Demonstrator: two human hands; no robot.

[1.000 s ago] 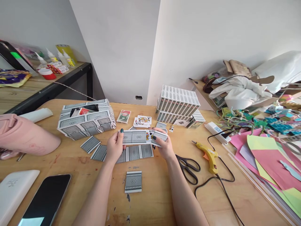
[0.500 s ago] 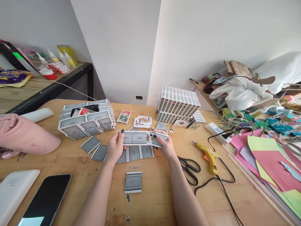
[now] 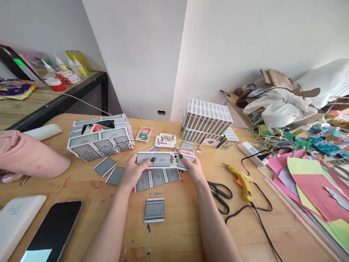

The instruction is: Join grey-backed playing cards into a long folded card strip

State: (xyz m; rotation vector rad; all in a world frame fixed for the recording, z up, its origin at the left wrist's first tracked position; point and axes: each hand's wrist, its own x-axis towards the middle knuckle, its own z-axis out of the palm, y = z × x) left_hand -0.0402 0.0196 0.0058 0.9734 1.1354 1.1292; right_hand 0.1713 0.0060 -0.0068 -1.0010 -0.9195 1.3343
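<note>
Between my two hands stretches a strip of playing cards [image 3: 160, 160], grey backs towards me, with part of a card face showing right of its middle. My left hand [image 3: 132, 170] is closed on the left end, thumb lying across the front. My right hand [image 3: 194, 168] pinches the right end, thumb on top; the fingers behind are hidden. Just below the strip lies a row of face-down cards [image 3: 158, 178]. Nearer me is a separate folded-looking card piece [image 3: 154, 210]. A box covered in cards [image 3: 100, 138], with an opening in its top, stands at the left.
A stack of card boxes [image 3: 207, 118] stands at the back right, and a card pack [image 3: 144, 134] lies at the back. Scissors [image 3: 221, 194] and a corded yellow glue gun [image 3: 242, 181] lie to the right. A phone [image 3: 53, 233] and a pink roll [image 3: 32, 156] are at left.
My left thumb has moved from the strip's upper left edge to the right, across its front. The row of cards below has shifted slightly. My right hand keeps its grip.
</note>
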